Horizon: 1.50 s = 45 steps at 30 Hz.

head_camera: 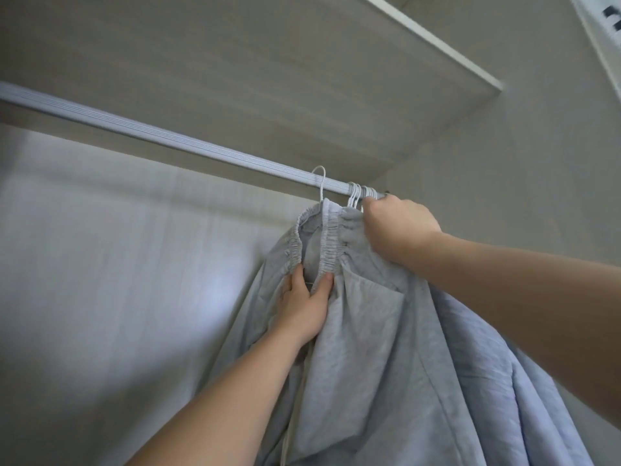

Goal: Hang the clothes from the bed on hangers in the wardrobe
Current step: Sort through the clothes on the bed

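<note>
The left hand pinches the elastic waistband of the grey trousers; the right hand is curled tight round their top edge. The trousers hang on a white hanger hooked over the wardrobe rail, just beside a bunch of other hangers

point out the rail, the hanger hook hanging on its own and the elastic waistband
rail (168, 137): head view, middle of the ribbed bar
lone hanger hook (322, 188): head view, wire shank below the curve
waistband (331, 243): head view, gathered elastic on the near side
</note>
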{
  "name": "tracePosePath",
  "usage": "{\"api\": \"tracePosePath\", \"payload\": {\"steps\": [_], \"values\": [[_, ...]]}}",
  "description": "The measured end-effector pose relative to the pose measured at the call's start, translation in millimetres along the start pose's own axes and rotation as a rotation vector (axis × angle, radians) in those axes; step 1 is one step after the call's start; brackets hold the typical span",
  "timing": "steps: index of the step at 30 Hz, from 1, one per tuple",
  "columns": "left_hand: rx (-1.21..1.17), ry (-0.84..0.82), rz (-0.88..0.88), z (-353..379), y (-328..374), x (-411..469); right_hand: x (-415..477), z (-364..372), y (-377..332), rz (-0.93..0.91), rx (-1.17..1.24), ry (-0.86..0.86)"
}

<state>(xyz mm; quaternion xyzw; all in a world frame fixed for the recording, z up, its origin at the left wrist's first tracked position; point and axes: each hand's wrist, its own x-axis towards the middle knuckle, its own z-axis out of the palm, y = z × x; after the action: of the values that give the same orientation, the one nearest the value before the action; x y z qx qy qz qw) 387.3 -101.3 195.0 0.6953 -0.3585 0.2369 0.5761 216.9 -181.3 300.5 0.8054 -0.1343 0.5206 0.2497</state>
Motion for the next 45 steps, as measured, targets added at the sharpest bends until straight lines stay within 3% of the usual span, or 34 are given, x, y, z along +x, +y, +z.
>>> {"api": "tracePosePath", "payload": {"steps": [12, 16, 19, 29, 36, 45], "values": [[-0.006, 0.033, 0.029, -31.5, 30.0, 5.7, 12.3, -22.3, 10.1, 0.082, 0.17, 0.107], [0.278, 0.309, 0.201, -47.0, 46.3, -4.1, 1.5, -33.0, 28.7, 0.075, 0.19, 0.145], [0.283, 0.441, 0.334, -54.7, 59.3, -7.0, -15.2, -40.6, 47.3, 0.022, 0.172, 0.16], [0.048, 0.391, 0.515, -39.2, 128.8, -25.0, -87.0, -101.8, 106.2, -0.084, 0.138, 0.221], [-0.037, 0.324, 0.65, 15.5, 198.3, -71.8, -152.7, -181.9, 188.5, -0.025, 0.089, 0.189], [-0.265, 0.286, 0.808, 126.6, 334.9, -178.6, -268.2, -331.0, 302.7, 0.137, -0.146, 0.044]]}}
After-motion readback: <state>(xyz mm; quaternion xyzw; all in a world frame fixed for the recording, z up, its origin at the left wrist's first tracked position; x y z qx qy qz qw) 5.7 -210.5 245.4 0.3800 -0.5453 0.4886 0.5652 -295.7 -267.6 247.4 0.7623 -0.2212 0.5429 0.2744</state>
